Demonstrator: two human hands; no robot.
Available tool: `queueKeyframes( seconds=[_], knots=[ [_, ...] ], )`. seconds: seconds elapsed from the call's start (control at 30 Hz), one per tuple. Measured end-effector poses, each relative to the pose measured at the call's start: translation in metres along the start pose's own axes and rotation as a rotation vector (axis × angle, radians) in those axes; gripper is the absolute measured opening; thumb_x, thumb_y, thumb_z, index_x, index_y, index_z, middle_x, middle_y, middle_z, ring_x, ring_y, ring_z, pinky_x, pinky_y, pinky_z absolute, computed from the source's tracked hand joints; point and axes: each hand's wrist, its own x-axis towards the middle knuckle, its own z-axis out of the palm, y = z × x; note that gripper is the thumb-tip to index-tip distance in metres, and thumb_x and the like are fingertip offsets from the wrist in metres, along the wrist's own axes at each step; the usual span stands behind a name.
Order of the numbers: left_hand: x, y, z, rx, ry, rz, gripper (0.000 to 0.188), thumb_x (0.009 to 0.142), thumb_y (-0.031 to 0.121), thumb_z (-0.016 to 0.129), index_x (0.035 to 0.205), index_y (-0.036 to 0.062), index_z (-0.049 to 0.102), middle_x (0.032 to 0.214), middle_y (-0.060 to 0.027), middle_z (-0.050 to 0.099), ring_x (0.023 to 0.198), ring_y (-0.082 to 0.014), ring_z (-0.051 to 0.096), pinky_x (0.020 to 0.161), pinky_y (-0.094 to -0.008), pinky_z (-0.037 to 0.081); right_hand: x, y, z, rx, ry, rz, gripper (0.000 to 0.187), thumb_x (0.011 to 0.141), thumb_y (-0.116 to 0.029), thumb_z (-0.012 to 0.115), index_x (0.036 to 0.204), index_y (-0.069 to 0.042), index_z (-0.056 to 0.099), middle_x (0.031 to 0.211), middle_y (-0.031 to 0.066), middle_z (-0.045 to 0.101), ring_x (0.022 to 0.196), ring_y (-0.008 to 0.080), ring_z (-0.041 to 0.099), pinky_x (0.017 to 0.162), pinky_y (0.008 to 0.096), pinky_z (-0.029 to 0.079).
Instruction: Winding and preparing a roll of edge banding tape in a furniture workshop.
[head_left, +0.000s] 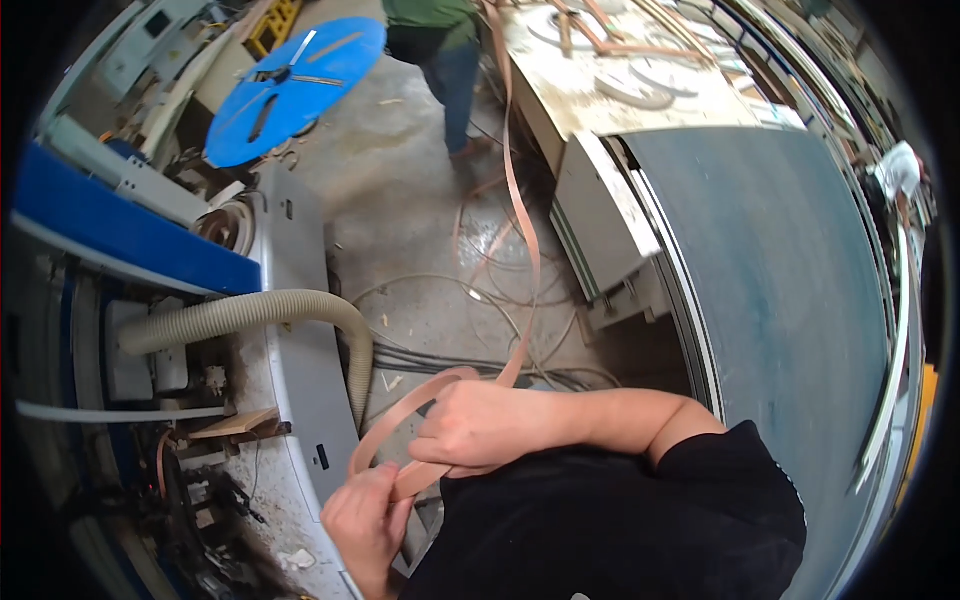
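A long, thin pinkish-tan edge banding strip (520, 210) runs from the far workbench down over the floor to my hands. My right hand (470, 425) is closed around it in front of my body, fingers curled. From there the strip bends into a loop (395, 420) on the left. My left hand (362, 515), lower and nearer the grey machine, pinches the strip between thumb and fingers. A short flat length spans the gap between both hands. The palms and the strip's end are hidden.
On the left stands a grey-and-blue machine (295, 240) with a ribbed hose (250, 312) and a blue disc (340, 55). A dark conveyor belt (780, 240) lies at right, beyond it a cluttered workbench (570, 90). Cables (440, 360) cross the floor. Another person (440, 50) stands ahead.
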Motion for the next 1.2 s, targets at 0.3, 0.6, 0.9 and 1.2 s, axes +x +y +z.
queueKeyframes(
  seconds=[0.3,0.6,0.9,1.2],
  knots=[
    [-0.004,-0.028,-0.008,-0.074,-0.096,0.078,0.038,0.067,0.011,0.083,0.101,0.0028,0.069,0.090,-0.0118,0.072,0.086,-0.0330,0.071,0.087,-0.0461,0.057,-0.028,-0.003,0.022,0.091,0.242,0.013,0.023,0.074,-0.022,0.072,0.077,-0.008,0.055,0.063,0.0066,0.057,0.064,0.0282,0.065,0.060,0.0416,0.050],
    [0.014,-0.053,-0.004,-0.174,-0.262,0.105,0.045,0.069,0.027,0.088,0.101,0.0032,0.067,0.080,-0.0096,0.066,0.072,-0.0314,0.063,0.069,-0.0412,0.049,-0.001,-0.006,0.037,0.011,0.036,0.175,0.025,0.078,-0.027,0.071,0.081,-0.009,0.053,0.070,0.0025,0.058,0.066,0.0218,0.064,0.063,0.0361,0.048],
    [0.031,-0.144,-0.035,-0.380,-0.171,0.338,0.045,0.066,0.031,0.090,0.096,0.0055,0.068,0.069,-0.0053,0.061,0.064,-0.0273,0.061,0.061,-0.0380,0.047,0.049,-0.004,0.026,0.055,0.225,0.181,0.034,0.070,-0.024,0.079,0.083,-0.009,0.052,0.069,0.0068,0.060,0.067,0.0299,0.064,0.062,0.0431,0.050],
    [0.054,-0.151,-0.033,-0.328,-0.111,0.290,0.028,0.062,0.021,0.088,0.075,0.0071,0.068,0.065,-0.0080,0.062,0.059,-0.0298,0.063,0.055,-0.0385,0.050,0.108,-0.024,0.039,-0.163,0.185,0.345,0.023,0.077,-0.022,0.072,0.079,-0.009,0.053,0.065,0.0049,0.055,0.061,0.0269,0.060,0.059,0.0419,0.048]
  ],
)
